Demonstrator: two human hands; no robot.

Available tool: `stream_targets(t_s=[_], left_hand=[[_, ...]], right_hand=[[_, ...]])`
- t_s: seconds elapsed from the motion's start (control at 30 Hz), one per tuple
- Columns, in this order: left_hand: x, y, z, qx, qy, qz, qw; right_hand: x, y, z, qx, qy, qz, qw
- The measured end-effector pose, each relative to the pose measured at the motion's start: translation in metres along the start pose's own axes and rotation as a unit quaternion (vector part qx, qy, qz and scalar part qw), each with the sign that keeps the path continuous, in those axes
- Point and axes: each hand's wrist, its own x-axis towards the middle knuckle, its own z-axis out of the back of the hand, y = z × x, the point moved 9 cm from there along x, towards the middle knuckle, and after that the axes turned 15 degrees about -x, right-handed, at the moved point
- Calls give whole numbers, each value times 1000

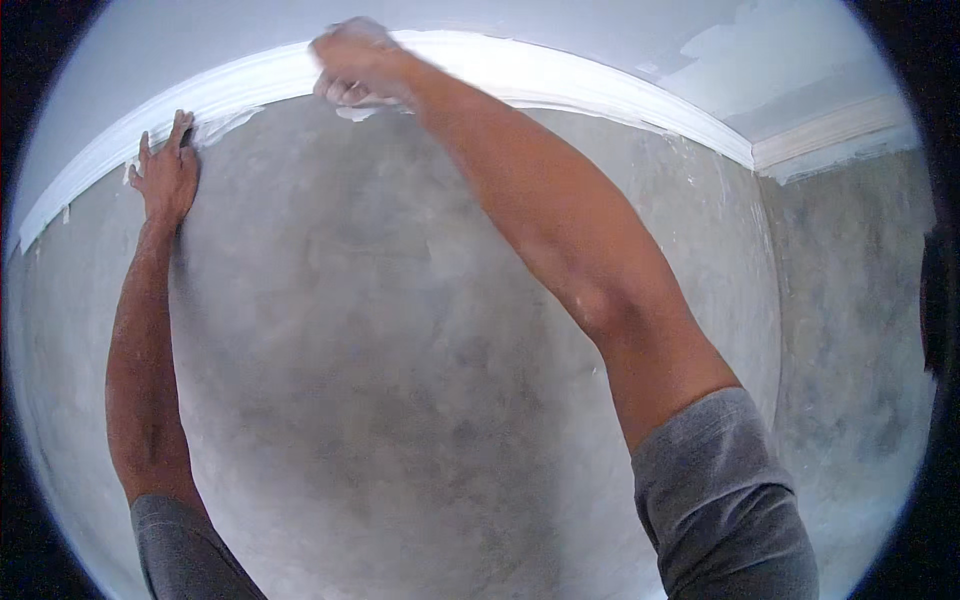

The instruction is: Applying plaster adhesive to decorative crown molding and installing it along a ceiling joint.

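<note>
White cornice [560,75], wet plaster smeared beneath.

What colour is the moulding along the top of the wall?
White, in the head view: the moulding.

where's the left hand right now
In the head view it is upper left: the left hand lies flat and open on the grey plaster wall, fingertips reaching the white curved cornice moulding, left of the right hand.
</note>
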Motion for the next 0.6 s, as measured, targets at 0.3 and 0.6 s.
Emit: stream_targets(t_s=[0.3,0.6], left_hand=[[8,-9,2,-5,-21,-13,1000],[3,-50,15,-117,-15,-56,991]], right_hand=[[-97,-123,214,-746,-114,-40,655],[-259,-198,321,-527,-434,-98,724]])
